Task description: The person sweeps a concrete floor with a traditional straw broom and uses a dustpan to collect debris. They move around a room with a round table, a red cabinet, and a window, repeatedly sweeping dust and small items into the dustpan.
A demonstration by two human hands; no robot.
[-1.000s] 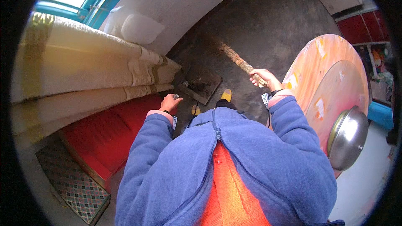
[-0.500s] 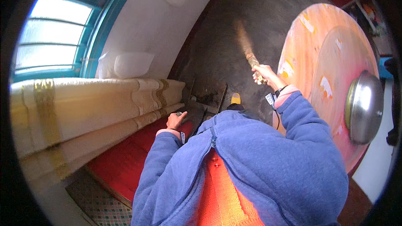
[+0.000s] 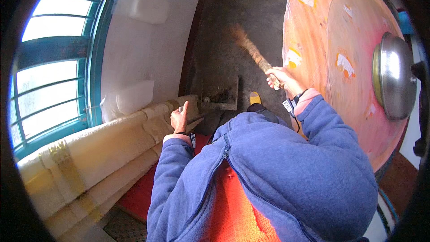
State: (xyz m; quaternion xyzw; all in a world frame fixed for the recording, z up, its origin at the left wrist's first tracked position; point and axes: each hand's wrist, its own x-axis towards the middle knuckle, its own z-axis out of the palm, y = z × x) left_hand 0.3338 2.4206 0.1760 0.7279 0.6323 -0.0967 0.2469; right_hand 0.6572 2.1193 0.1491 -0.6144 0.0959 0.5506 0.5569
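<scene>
My right hand (image 3: 280, 78) is closed round the near end of a long, rough, pale brown stick (image 3: 257, 56), whose far end is blurred by motion over the dark floor (image 3: 233, 4). It is just left of a round wooden tabletop (image 3: 304, 27) bearing a metal lidded pot (image 3: 395, 78). My left hand (image 3: 178, 118) is closed, thumb up, round a small greyish thing too small to name, beside the draped cream fabric (image 3: 103, 143) below the window. A yellow shoe (image 3: 255, 97) shows ahead of my body.
A teal barred window (image 3: 53, 85) and white wall (image 3: 143, 40) are on the left. A red surface (image 3: 141, 197) lies under the fabric. A low square frame (image 3: 219, 105) with dark contents sits on the floor beside the wall.
The view has turned, bringing more window and wall in and shifting the tabletop upward. My left hand appears higher, near the fabric's end. The stick stays in my right hand.
</scene>
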